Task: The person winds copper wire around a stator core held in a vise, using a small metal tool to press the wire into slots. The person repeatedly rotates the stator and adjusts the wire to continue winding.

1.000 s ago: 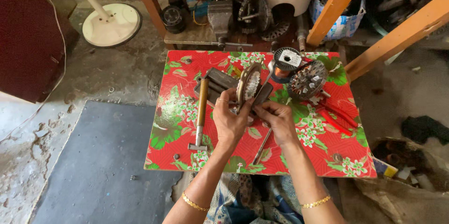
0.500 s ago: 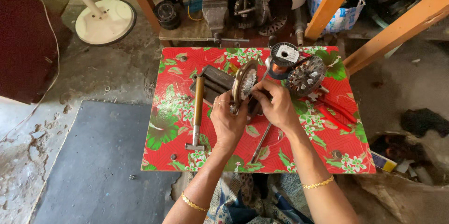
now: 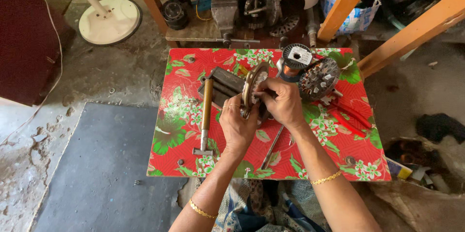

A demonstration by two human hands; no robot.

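Head view: both hands' fingers (image 3: pixel 234 111) clasp the round stator (image 3: pixel 253 88) (edge-on) between them.

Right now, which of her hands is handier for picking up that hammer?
Probably the left hand: the hammer lies just beside it, while the right hand sits across the round stator both hold.

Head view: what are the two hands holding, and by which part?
Both hold a round motor stator disc on edge. The left hand grips its lower rim; the right hand grips its right side. Exact finger contact is hidden.
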